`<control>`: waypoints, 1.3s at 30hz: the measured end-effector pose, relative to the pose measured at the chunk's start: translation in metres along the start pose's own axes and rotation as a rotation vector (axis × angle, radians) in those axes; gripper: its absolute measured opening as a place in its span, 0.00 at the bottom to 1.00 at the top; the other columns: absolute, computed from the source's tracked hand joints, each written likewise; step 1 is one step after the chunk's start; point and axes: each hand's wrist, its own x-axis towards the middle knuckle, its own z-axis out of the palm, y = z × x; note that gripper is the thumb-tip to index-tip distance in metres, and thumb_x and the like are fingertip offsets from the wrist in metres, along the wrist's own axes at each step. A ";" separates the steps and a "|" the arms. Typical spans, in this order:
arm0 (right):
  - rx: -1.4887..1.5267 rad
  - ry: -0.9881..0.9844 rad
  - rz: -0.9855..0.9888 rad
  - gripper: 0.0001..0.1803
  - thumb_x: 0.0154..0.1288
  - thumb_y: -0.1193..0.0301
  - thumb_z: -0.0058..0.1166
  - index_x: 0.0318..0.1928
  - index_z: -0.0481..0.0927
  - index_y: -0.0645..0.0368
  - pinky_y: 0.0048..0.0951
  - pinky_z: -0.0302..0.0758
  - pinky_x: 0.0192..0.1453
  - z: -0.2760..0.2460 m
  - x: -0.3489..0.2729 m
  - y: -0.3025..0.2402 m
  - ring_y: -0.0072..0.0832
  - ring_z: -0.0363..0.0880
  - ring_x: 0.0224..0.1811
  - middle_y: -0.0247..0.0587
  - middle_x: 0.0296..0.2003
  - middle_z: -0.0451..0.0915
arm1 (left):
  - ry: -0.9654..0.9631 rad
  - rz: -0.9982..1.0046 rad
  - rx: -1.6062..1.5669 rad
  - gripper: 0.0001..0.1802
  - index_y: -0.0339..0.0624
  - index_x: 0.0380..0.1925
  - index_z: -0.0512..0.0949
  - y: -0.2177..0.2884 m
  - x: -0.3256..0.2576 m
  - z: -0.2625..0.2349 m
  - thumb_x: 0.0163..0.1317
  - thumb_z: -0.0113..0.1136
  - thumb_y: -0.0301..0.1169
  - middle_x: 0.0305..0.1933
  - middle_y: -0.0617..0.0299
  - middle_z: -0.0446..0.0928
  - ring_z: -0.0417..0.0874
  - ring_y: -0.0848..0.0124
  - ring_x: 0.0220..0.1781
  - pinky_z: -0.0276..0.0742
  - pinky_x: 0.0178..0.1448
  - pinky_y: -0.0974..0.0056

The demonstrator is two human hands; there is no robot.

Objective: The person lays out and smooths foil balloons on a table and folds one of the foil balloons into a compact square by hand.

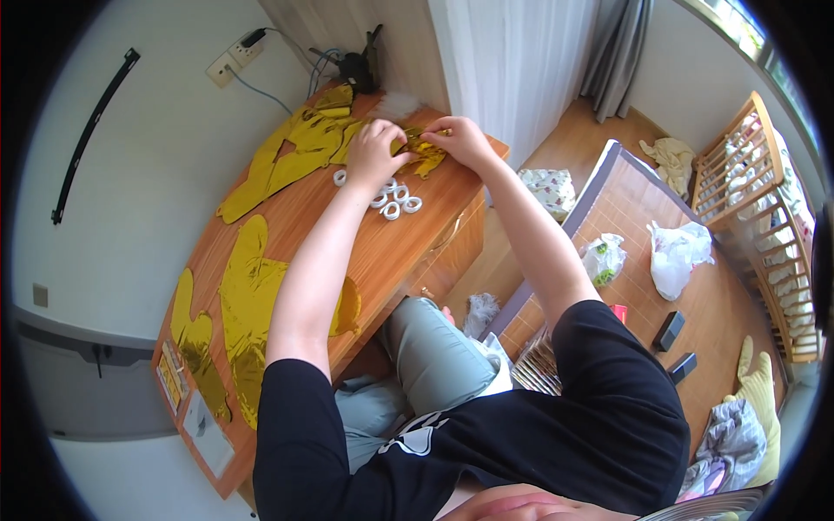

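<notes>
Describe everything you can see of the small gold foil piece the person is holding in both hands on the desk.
The small gold foil piece is shiny, crinkled metallic film, apparently a flat, uninflated balloon. It lies low over the far end of the wooden desk, crumpled rather than spread out. The left hand covers its left end and the right hand pinches its upper right edge, so only the middle and lower right part shows. Larger gold foil shapes lie just to its left, and white tape rolls sit just nearer the person.

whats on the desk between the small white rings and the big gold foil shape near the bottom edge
In the head view, only bare wooden desk lies between the white rings and the gold foil shape, with the left forearm crossing above.
</notes>
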 end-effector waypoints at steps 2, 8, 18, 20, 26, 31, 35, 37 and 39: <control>0.007 0.019 0.006 0.13 0.65 0.63 0.70 0.43 0.91 0.60 0.33 0.81 0.49 -0.005 -0.001 0.009 0.30 0.86 0.39 0.43 0.37 0.90 | 0.006 0.025 -0.007 0.20 0.45 0.37 0.82 0.007 0.000 0.005 0.55 0.79 0.45 0.48 0.60 0.80 0.81 0.56 0.55 0.76 0.60 0.52; 0.021 0.006 0.030 0.15 0.65 0.61 0.71 0.43 0.90 0.60 0.33 0.80 0.50 -0.002 -0.002 0.001 0.30 0.86 0.40 0.44 0.37 0.89 | 0.024 -0.100 -0.092 0.17 0.45 0.42 0.83 0.003 -0.002 0.004 0.62 0.73 0.44 0.47 0.58 0.83 0.82 0.55 0.57 0.76 0.60 0.52; 0.072 -0.012 0.067 0.16 0.66 0.60 0.70 0.42 0.90 0.61 0.32 0.80 0.48 0.000 -0.004 -0.003 0.27 0.83 0.38 0.42 0.34 0.88 | 0.007 0.073 0.171 0.18 0.52 0.37 0.78 0.012 -0.010 -0.008 0.54 0.78 0.40 0.47 0.67 0.76 0.78 0.63 0.55 0.71 0.60 0.54; 0.068 -0.003 0.062 0.16 0.66 0.60 0.70 0.42 0.90 0.61 0.32 0.80 0.47 -0.002 -0.002 0.000 0.26 0.83 0.37 0.42 0.34 0.88 | 0.029 0.078 0.186 0.17 0.52 0.36 0.78 0.015 -0.008 -0.008 0.54 0.79 0.40 0.48 0.68 0.77 0.78 0.63 0.56 0.70 0.61 0.54; 0.058 0.014 0.069 0.16 0.66 0.61 0.71 0.40 0.90 0.63 0.30 0.80 0.45 0.003 0.001 -0.002 0.26 0.83 0.35 0.41 0.33 0.88 | 0.105 0.103 0.184 0.15 0.55 0.37 0.82 0.014 -0.008 -0.012 0.52 0.79 0.39 0.52 0.69 0.77 0.76 0.65 0.61 0.69 0.65 0.55; 0.008 0.014 0.067 0.17 0.65 0.59 0.71 0.39 0.89 0.63 0.33 0.81 0.44 0.000 0.001 0.001 0.28 0.85 0.35 0.44 0.32 0.88 | 0.053 0.176 0.149 0.13 0.56 0.35 0.85 0.017 -0.003 -0.009 0.51 0.79 0.39 0.55 0.69 0.77 0.74 0.65 0.65 0.67 0.68 0.54; -0.005 0.021 0.021 0.17 0.64 0.59 0.71 0.39 0.89 0.63 0.34 0.81 0.43 0.003 0.000 0.003 0.31 0.86 0.34 0.46 0.32 0.89 | 0.019 0.141 0.156 0.10 0.55 0.33 0.86 0.020 -0.005 -0.008 0.51 0.77 0.37 0.59 0.69 0.78 0.73 0.63 0.67 0.66 0.70 0.51; 0.001 0.030 0.023 0.16 0.63 0.58 0.71 0.38 0.90 0.60 0.36 0.81 0.42 0.002 0.001 0.007 0.34 0.87 0.34 0.46 0.32 0.88 | 0.016 0.071 0.158 0.06 0.55 0.30 0.89 0.022 -0.002 -0.007 0.53 0.76 0.37 0.62 0.69 0.78 0.72 0.62 0.68 0.63 0.72 0.50; 0.008 0.027 0.025 0.15 0.61 0.57 0.72 0.37 0.91 0.56 0.38 0.81 0.44 0.003 0.002 0.006 0.38 0.87 0.35 0.46 0.32 0.88 | 0.032 0.078 0.142 0.05 0.55 0.29 0.89 0.019 -0.001 -0.006 0.53 0.76 0.37 0.62 0.69 0.78 0.72 0.62 0.68 0.63 0.72 0.50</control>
